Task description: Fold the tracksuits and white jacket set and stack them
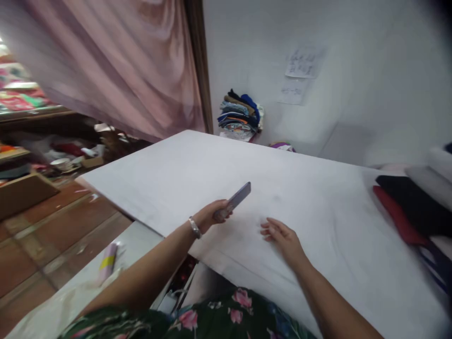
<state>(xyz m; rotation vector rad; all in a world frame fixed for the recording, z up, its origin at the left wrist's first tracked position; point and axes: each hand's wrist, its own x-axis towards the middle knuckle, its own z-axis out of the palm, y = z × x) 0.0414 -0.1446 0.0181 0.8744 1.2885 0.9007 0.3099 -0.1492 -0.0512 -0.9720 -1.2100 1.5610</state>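
Note:
My left hand (216, 212) grips a smartphone (242, 194) by its lower end, and the phone tilts up and to the right above the white table (148, 174). A silver bracelet (194, 227) circles my left wrist. To the right of the phone and apart from it, my right hand (280, 235) hovers over the table with its fingers loosely bent and slightly apart. Nothing shows in that hand. Its thumb side and fingertips point left, toward the phone.
Folded black cloth (413, 200) and red cloth (395, 214) lie at the table's right. A clothes stack (240, 113) stands by the far wall. Pink curtain (151, 70) hangs at back left. A side surface (137, 249) at lower left bears a purple roll (107, 266).

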